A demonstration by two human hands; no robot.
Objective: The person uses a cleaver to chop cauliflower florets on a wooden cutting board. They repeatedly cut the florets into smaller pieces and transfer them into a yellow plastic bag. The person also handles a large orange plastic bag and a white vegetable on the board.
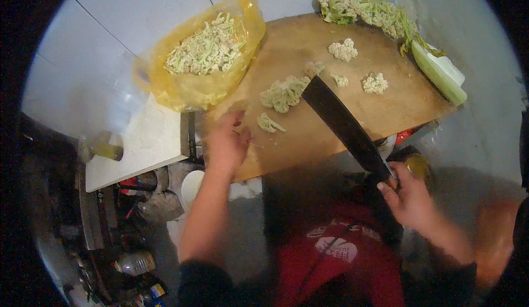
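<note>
My right hand [407,195] grips the handle of a dark-bladed cleaver [343,121], whose blade slants up and left over a wooden board [297,141]. At the board's left side, my left hand [231,137] is blurred, fingers apart, with nothing seen in it. Just right of those fingers lies a small cut floret [269,123]. A larger cauliflower piece [283,94] rests beyond it, near the blade's tip. Several more florets are spread farther right, among them one cauliflower floret [343,50] toward the back and another floret [375,83] on the right.
A yellow plastic bag [190,92] full of cut cauliflower [206,48] stands at the back left. Along the back right edge lie cauliflower with stalks [380,11] and a pale green gourd-like vegetable [438,73]. A white tabletop [144,141] and a bottle [107,148] are at left.
</note>
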